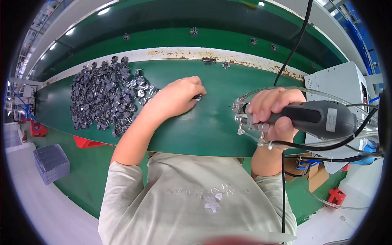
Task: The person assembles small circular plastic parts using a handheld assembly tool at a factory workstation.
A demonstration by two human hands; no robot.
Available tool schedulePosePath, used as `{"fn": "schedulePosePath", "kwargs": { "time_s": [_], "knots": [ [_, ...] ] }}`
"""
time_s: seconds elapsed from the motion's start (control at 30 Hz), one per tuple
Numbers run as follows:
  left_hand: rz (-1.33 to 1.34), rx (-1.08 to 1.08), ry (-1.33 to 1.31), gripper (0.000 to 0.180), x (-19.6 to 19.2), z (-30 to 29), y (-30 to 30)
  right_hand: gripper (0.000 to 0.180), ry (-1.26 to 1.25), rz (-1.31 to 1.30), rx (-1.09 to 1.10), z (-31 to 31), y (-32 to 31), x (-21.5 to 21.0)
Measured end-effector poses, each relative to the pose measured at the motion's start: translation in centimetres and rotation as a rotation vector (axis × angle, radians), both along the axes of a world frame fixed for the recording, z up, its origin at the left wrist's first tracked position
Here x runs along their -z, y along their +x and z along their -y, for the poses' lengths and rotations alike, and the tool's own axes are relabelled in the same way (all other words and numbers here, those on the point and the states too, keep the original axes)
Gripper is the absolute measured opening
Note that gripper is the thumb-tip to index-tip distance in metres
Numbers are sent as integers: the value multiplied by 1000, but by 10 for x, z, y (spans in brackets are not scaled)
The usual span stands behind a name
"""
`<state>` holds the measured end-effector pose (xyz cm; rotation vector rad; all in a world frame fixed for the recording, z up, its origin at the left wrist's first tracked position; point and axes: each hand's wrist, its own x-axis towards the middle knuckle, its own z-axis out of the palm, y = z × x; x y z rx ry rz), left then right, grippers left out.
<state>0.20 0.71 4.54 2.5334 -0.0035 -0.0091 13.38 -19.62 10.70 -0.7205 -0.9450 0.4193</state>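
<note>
My left hand rests low over the green worktop with its fingers closed round a small dark-and-silver part. Most of that part is hidden by the fingers. Beside this hand lies a large heap of small round grey parts with silvery faces and thin pins. To the right, my right hand is wrapped round a dark grey handheld electric screwdriver. Metal fittings and clear tubing sit at its front end, which points left towards the left hand, with a wide gap between them.
A green conveyor belt carrying scattered small parts runs behind the rusty white rail. Black cables hang near the right hand. A white machine box stands at the right. Below are a cardboard box and red stools.
</note>
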Motion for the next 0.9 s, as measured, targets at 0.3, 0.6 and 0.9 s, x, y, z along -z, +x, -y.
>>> {"fn": "schedulePosePath", "kwargs": {
  "time_s": [0.3,0.6,0.9],
  "knots": [
    [244,-26,-82,30,26,32,11,28,-75,108,-25,-11,2,13],
    [267,9,-125,24,35,27,10,21,-68,121,-35,-17,6,22],
    [273,12,-134,24,34,27,11,22,-77,162,-20,-19,4,17]
  ]
}}
